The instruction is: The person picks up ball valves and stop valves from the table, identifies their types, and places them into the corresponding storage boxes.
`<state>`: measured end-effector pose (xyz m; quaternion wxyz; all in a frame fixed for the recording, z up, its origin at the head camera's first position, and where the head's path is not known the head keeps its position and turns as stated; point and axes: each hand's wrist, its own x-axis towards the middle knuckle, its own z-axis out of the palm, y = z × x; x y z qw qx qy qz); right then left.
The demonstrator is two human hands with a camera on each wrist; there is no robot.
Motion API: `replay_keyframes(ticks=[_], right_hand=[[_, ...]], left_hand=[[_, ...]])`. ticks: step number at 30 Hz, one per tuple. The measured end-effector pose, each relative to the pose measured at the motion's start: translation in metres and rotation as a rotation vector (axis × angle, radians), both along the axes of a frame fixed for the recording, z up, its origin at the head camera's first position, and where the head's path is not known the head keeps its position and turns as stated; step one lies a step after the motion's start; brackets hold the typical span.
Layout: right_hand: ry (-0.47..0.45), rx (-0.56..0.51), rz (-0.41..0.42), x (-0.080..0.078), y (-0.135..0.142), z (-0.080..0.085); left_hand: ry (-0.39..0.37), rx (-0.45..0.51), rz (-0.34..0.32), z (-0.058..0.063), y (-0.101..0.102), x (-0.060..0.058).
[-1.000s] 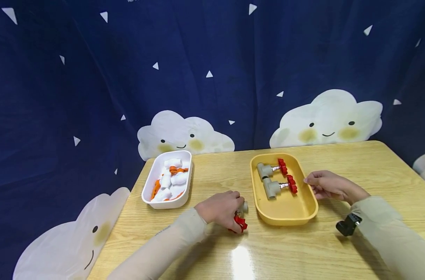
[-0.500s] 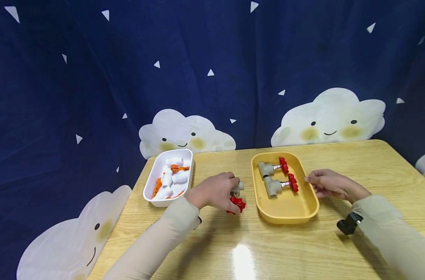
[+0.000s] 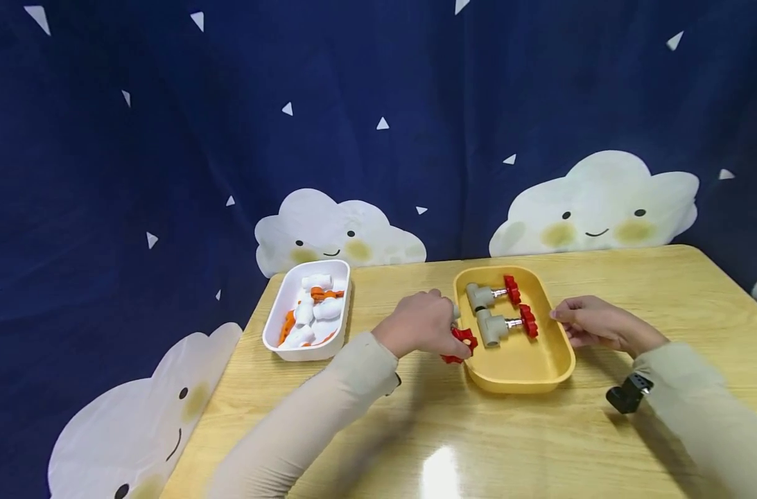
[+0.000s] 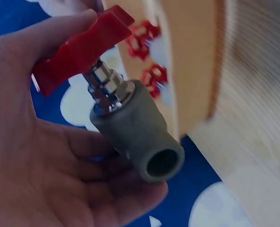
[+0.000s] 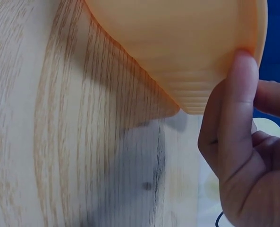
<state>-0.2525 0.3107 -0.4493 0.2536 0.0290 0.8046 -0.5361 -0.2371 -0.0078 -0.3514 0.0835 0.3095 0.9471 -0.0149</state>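
My left hand point(image 3: 422, 322) holds a valve point(image 4: 135, 118) with a grey tee-shaped body, a shiny metal stem and a red handwheel. The thumb lies along the handwheel and the fingers support the body from below. It is at the left wall of a yellow tray point(image 3: 516, 371), with the handwheel overlapping the rim in the head view. Two similar valves, one near point(image 3: 492, 326) and one farther valve point(image 3: 480, 296), lie inside that tray. On the tray's right side my right hand point(image 3: 606, 326) pinches the rim, a fingertip point(image 5: 243, 71) against the outer wall.
To the left stands a white tray point(image 3: 337, 344) containing several white pipe fittings point(image 3: 327, 309) and orange pieces point(image 3: 288, 326). Both trays rest on a wooden table point(image 3: 509, 443). A dark blue curtain point(image 3: 353, 83) with clouds and triangles hangs behind the table.
My left hand has lifted the valve off the table and carried it away from me and rightward to the yellow tray's left rim. The right hand stays on the tray's rim.
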Motion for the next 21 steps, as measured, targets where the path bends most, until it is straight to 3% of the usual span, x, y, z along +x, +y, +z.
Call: replay_keyframes(ticks=[5, 10, 14, 21], right_hand=[[-0.003, -0.010, 0.001, 0.000, 0.005, 0.000], [-0.010, -0.005, -0.004, 0.001, 0.007, -0.001], [-0.014, 0.001, 0.000, 0.000, 0.008, 0.001], [-0.027, 0.010, -0.006, 0.000, 0.007, 0.005]], left_hand=[[-0.012, 0.004, 0.045, 0.005, 0.036, 0.005], [-0.034, 0.006, 0.134, -0.001, 0.064, 0.006], [-0.092, -0.023, 0.209, -0.006, 0.078, 0.008], [-0.188, -0.068, 0.251, -0.010, 0.093, 0.012]])
